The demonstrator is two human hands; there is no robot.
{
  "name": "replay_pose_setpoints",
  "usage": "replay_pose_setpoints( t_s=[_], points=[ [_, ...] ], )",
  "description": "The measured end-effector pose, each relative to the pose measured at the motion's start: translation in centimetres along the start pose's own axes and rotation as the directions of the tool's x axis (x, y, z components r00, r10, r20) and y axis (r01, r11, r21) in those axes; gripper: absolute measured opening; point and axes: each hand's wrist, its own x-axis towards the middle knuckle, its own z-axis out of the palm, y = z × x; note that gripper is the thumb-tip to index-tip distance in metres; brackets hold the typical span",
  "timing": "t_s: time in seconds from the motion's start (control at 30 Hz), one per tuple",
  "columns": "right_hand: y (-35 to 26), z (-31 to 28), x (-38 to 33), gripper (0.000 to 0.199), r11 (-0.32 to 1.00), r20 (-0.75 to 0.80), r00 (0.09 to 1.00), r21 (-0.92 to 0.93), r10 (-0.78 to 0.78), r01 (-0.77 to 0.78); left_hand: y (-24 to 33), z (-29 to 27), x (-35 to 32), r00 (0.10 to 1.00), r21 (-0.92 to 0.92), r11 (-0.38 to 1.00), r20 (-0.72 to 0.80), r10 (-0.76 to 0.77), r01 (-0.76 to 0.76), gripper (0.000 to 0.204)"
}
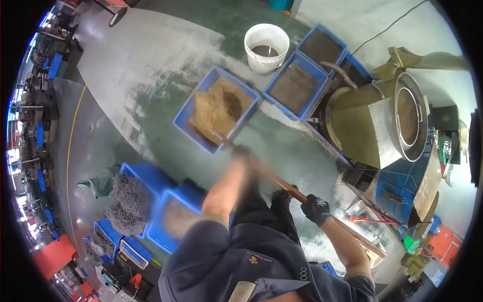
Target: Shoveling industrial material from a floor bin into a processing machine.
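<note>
Both my hands wear dark gloves and grip the long brown wooden handle of a shovel (284,184). My left hand (242,155), smeared by motion, is closed round the handle low down, near the blade end. Farther up the shaft, my right hand (316,209) is wrapped round it. The shovel's lower end reaches over the near rim of a blue bin (182,121). Inside the bin lies a heap of tan granular material (221,108) with a darker hollow on its right. The blade is hard to tell apart from the heap.
Two blue bins of brown-grey material (296,88) (322,46) and a white bucket (266,61) stand at the far right. Beside them is a large drum-shaped machine (362,126). Near left are blue bins (162,221) and tangled metal shavings (126,204). Pale powder (151,45) coats the floor.
</note>
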Motion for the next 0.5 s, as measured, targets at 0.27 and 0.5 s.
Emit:
replay_pose_setpoints(
  t_s=[0.27,0.5],
  points=[
    [-2.9,3.3,6.8,0.029,1.0,0.081,0.997,0.028,0.003,-0.005,-8.7,0.3,-4.4,0.503,-0.524,0.374,0.124,-0.855,0.765,0.008],
    [-3.7,-3.9,4.0,0.02,0.979,-0.025,0.999,-0.203,0.021,-0.025,-6.6,-1.3,-1.7,0.562,-0.646,0.167,0.473,-0.679,0.745,0.026]
  ],
)
